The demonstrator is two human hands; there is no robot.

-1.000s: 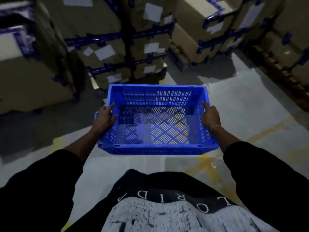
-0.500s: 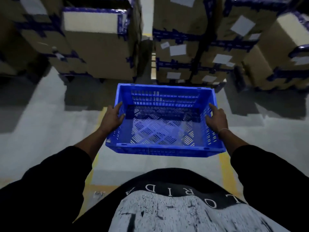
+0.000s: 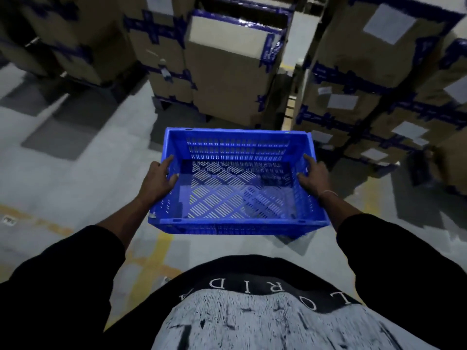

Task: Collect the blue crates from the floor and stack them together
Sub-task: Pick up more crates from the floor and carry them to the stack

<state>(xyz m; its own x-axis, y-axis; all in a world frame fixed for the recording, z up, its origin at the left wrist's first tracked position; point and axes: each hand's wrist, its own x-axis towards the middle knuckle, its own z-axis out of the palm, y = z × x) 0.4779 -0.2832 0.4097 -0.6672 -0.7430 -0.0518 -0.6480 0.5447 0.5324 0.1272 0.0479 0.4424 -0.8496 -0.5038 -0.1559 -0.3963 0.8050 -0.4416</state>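
Crate (image 3: 237, 183) mid-frame, held level off floor: left hand (image 3: 158, 179) and right hand (image 3: 313, 175) grip opposite side rims, balanced for carrying.

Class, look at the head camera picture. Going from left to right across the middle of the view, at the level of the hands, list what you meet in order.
Grey floor → left hand → blue crate → right hand → stacked cardboard boxes.

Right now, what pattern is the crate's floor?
Slotted diagonal lattice, all blue, on the crate floor; seen in the head view.
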